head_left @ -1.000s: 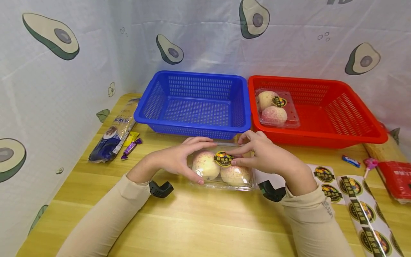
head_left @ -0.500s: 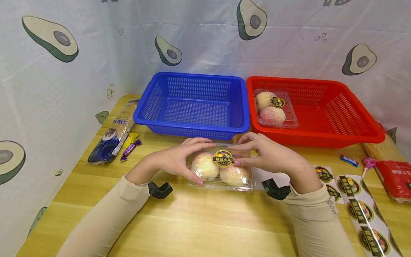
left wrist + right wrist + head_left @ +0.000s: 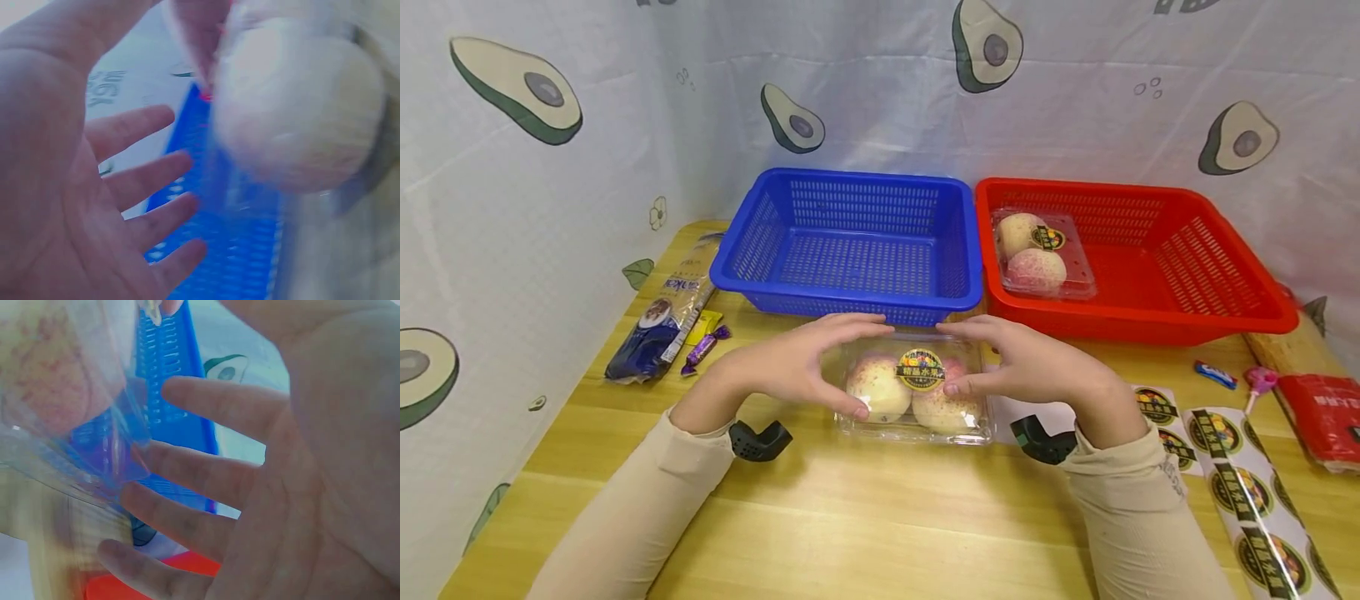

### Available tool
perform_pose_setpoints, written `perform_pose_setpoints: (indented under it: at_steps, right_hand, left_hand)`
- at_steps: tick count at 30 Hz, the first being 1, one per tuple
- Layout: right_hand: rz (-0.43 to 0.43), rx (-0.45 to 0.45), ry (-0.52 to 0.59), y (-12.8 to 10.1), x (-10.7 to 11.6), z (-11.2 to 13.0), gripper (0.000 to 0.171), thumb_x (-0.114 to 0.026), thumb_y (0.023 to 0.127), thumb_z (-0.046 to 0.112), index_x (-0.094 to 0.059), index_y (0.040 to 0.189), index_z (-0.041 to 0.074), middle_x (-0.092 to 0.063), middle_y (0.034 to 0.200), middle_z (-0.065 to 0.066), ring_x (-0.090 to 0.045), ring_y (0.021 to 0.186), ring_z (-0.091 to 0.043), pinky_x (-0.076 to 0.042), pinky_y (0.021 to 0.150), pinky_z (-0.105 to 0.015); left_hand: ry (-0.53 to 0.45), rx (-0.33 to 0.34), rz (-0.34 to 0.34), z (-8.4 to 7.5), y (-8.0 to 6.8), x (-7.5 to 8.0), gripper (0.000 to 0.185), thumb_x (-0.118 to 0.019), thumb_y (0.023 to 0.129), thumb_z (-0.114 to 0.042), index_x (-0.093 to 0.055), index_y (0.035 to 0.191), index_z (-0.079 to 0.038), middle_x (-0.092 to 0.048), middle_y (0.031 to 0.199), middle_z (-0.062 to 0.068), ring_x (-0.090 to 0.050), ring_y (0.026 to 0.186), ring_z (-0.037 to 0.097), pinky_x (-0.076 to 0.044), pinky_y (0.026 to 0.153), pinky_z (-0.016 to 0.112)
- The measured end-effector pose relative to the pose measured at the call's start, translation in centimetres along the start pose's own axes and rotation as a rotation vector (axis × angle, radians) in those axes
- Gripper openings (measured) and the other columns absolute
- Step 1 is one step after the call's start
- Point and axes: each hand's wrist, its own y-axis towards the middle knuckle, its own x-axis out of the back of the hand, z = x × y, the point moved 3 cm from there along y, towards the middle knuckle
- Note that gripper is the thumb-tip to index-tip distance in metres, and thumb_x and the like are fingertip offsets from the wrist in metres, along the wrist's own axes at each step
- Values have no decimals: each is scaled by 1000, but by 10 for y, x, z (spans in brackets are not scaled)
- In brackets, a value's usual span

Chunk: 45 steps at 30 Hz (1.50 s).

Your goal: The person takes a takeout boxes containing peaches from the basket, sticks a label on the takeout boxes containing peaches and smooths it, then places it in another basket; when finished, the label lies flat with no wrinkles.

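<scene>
Cupping a clear fruit box (image 3: 913,392) from nine and three o'clock, left hand (image 3: 790,367) and right hand (image 3: 1030,367) look closed overhead; wrist views reveal fingers (image 3: 144,181) spread apart.

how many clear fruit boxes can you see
2. One clear fruit box sits on the wooden table between the left hand and right hand; the other lies inside the red basket. None shows in the blue basket.
</scene>
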Motion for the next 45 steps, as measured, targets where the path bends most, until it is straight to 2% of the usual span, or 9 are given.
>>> perform_pose_setpoints:
  at_steps: [5,11,15,19,26,31,34,38,45]
  right_hand:
    - [11,-29,-9,4,-4,-2,79,-76,89,47,-48,149,3,-47,149,-17,-40,138,-37,-34,110,-59]
    - [34,-36,-5,8,-9,-5,79,-73,91,49,-43,154,12,-44,150,-16,-41,136,-35,-36,108,-58]
    - [29,-38,-15,10,-10,-4,73,-69,94,48,-44,154,15,-46,147,-14,-43,132,-33,-38,107,-57]
    - [20,-54,-48,10,-10,-3,73,-68,94,51,-47,152,12,-51,142,-14,-46,129,-32,-39,106,-56]
    - [82,-70,-28,11,-12,-2,82,-72,90,53,-42,155,15,-60,101,-6,-57,93,-22,-49,81,-41]
    - [145,-101,33,13,-16,-4,86,-75,88,50,-37,158,16,-53,80,-3,-52,78,-20,-44,69,-36]
    - [174,-145,73,13,-20,-5,89,-75,88,50,-35,157,9,-59,90,-3,-56,87,-19,-48,75,-35]
    - [227,-182,128,15,-26,-4,73,-74,90,49,-51,140,2,-64,102,-4,-60,95,-20,-51,84,-38]
    - [240,-199,185,19,-32,-3,71,-75,89,48,-50,139,6,-60,125,-13,-58,112,-27,-49,95,-46]
  left_hand:
    - [-86,-59,-107,-2,-13,26,75,-83,86,-31,-49,150,-13,-48,151,-2,-43,138,20,-35,112,43]
    - [-182,-51,-267,6,-34,58,64,-79,90,-15,-51,148,-14,-51,147,2,-51,131,24,-46,103,47]
    - [-219,5,-377,16,-47,76,60,-77,91,-11,-53,146,-15,-51,146,2,-51,130,26,-48,98,49]
    - [-241,70,-480,30,-58,88,59,-76,91,-7,-53,145,-11,-50,147,6,-48,133,28,-39,107,55]
    - [-182,193,-623,52,-73,101,64,-78,89,-9,-50,147,-7,-46,150,8,-38,139,31,-28,114,54]
    - [-121,278,-653,68,-76,104,67,-77,92,-21,-47,150,-9,-40,155,6,-30,145,25,-21,118,48]
    - [-163,360,-631,79,-76,101,71,-75,93,-30,-42,155,-16,-34,159,5,-26,147,29,-19,118,51]
    - [-262,455,-592,92,-77,95,79,-75,92,-37,-33,159,-30,-21,165,3,-20,148,36,-22,115,59]
    - [-350,474,-571,104,-74,89,83,-73,94,-38,-24,161,-37,-10,167,3,-29,144,37,-37,106,57]
